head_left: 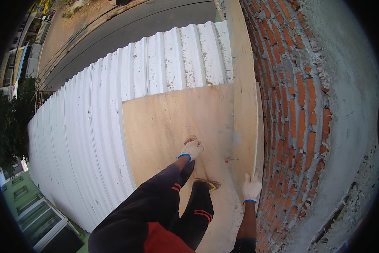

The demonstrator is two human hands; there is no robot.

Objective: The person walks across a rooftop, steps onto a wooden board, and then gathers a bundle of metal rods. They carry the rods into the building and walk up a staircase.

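My right hand [252,188], in a white knit glove with a blue cuff, grips the edge of a long, narrow plywood board [245,105]. Its thumb lies along the edge and the other fingers are partly hidden. This board runs upright beside the brick wall. In a matching glove, my left hand [191,149] hangs in front of my legs with its fingers curled in; nothing shows in it. Below it, my sandalled feet stand on a broad plywood sheet [155,122], stained and scuffed, which lies over the roofing.
White corrugated metal roofing [84,122] spreads to the left and ahead, ending above a grey road [130,50]. Rough brickwork [299,126] with grey mortar rises close on my right. A green building [25,196] stands at lower left, below dark trees [12,130].
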